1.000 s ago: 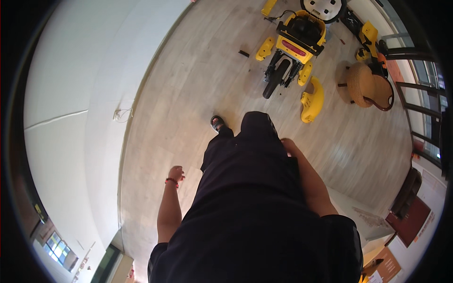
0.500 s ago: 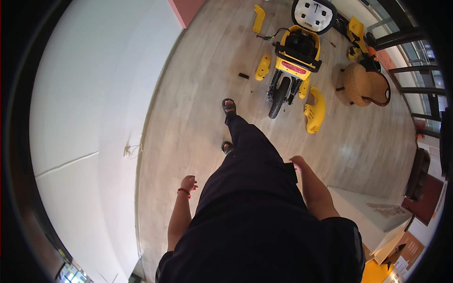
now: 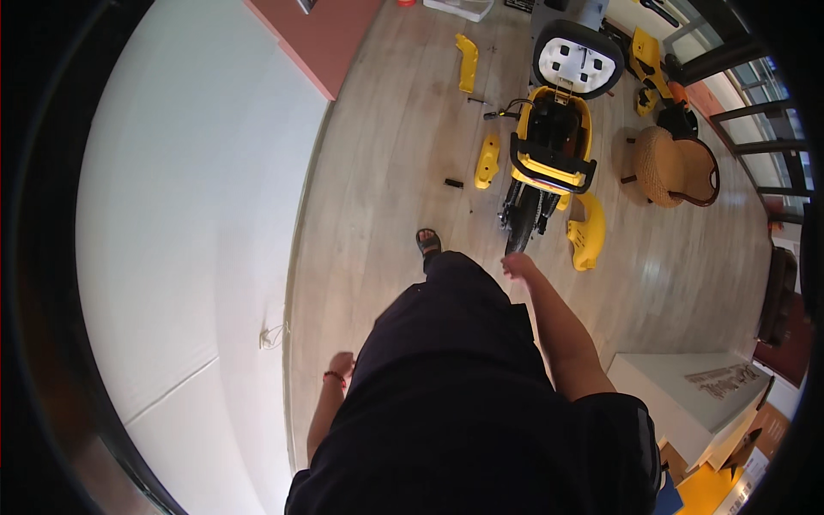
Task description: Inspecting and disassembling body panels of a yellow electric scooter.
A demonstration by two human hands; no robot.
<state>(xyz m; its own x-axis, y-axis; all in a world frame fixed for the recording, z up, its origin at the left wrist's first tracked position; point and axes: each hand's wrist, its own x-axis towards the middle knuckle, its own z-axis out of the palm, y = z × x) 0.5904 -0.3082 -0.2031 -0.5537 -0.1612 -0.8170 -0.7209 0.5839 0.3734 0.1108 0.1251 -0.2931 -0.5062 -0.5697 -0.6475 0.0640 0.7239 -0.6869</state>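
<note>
I look down my dark-clothed body onto a wooden floor. My left hand [image 3: 342, 366] hangs beside my hip with a red band at the wrist, its fingers curled and holding nothing. My right hand [image 3: 518, 265] swings forward, empty, fingers loosely apart, close to the rear wheel of a yellow electric scooter [image 3: 549, 159] that stands ahead with panels removed. My sandalled foot [image 3: 427, 244] steps toward it. Loose yellow body panels lie around the scooter: one to its left [image 3: 487, 160], one to its right [image 3: 587, 234], one farther back [image 3: 466, 62].
A white wall [image 3: 189, 223] runs along my left. A wicker chair [image 3: 674, 167] stands right of the scooter. A white cabinet [image 3: 695, 403] is at lower right. A small dark part [image 3: 453, 183] lies on the floor. More yellow parts [image 3: 645, 51] sit beyond the scooter.
I have walked closer to the scooter, which now sits nearer in view. My right hand has swung forward from my hip; my left hand has dropped back beside my body.
</note>
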